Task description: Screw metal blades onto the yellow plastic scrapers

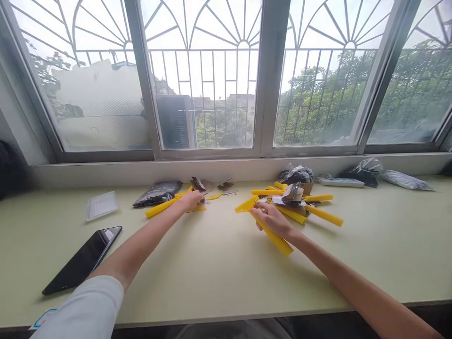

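Observation:
My right hand (271,220) is closed around a yellow plastic tool (279,241). It has a long tube-like handle and a flat, wider head, and is held tilted just above the table. My left hand (192,201) reaches to a small pile at the back left, its fingers drawn together at small pieces; what they hold, if anything, is too small to make out. Beside and partly under that hand lies a yellow handle (160,208). Just right of it is a slim yellow piece (215,196) with a metal end.
Several yellow tools (324,214) with dark-and-white packaging (294,193) are heaped at right. Black plastic bags (157,193), a clear tray (102,206), a tablet (83,261) and a white power strip (341,181) lie on the table (197,278). A window sill bounds the back.

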`<state>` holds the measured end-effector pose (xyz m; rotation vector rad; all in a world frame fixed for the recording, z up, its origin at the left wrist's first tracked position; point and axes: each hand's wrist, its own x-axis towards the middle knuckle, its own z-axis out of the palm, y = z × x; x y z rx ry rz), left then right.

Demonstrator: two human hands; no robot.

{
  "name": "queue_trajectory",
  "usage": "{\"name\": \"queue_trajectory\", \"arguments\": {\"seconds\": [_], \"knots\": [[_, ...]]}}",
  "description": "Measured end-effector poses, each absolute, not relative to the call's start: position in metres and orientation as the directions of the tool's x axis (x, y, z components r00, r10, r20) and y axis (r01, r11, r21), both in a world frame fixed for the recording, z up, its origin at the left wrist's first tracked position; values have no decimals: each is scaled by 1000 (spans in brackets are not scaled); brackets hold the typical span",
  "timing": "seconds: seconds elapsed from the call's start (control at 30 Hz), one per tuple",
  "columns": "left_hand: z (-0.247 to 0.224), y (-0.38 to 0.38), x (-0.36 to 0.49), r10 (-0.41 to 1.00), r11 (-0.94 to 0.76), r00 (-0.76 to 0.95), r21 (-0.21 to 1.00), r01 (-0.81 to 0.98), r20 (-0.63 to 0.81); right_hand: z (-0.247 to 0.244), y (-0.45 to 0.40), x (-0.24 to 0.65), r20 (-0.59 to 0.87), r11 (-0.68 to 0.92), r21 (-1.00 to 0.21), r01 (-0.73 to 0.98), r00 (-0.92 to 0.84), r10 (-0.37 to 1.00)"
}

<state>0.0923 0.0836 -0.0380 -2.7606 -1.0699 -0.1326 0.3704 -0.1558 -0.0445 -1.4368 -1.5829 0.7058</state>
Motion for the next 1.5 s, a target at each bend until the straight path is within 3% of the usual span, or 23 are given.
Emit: {"name": "queue_trajectory", "arguments": {"seconds": [0.13,0.27,0.4,0.53,0.63,0.67,0.7,0.73,0.77,0.83,0.93,1.13,1.5], "knots": [[-34,85,109,585,-765,806,-268,586,93,-45,-157,370,238,204,-833,514,-1,971],[-36,81,120,539,-778,836,-320,540,100,-53,-153,375,235,209,-812,545,-23,972],[-32,76,119,537,-762,816,-291,578,215,-58,-149,378,230,216,-816,536,-40,972],[-15,59,112,542,-734,717,-169,658,438,-55,-152,375,213,220,-848,482,-70,975],[-7,24,106,562,-728,573,27,686,597,-46,-159,370,194,226,-872,434,-118,974],[-9,7,104,625,-752,465,324,574,627,-43,-162,367,184,227,-882,414,-141,973],[-12,-11,102,708,-706,428,587,397,562,-41,-166,365,167,221,-893,392,-167,972],[-17,-30,101,772,-597,437,762,250,461,-38,-169,362,138,203,-908,366,-196,971],[-24,-48,100,810,-476,459,867,149,366,-36,-171,360,97,172,-925,340,-227,969],[-36,-79,101,843,-289,488,956,56,227,-35,-175,356,-2,91,-948,304,-293,956],[-49,-105,106,835,-233,510,972,-13,207,-36,-178,352,-81,26,-960,277,-368,926],[-59,-109,115,796,-321,536,947,-15,279,-40,-178,350,-143,-13,-958,286,-440,886],[-68,-116,114,736,-522,556,846,103,386,-39,-180,349,-94,58,-953,296,-474,875]]}}
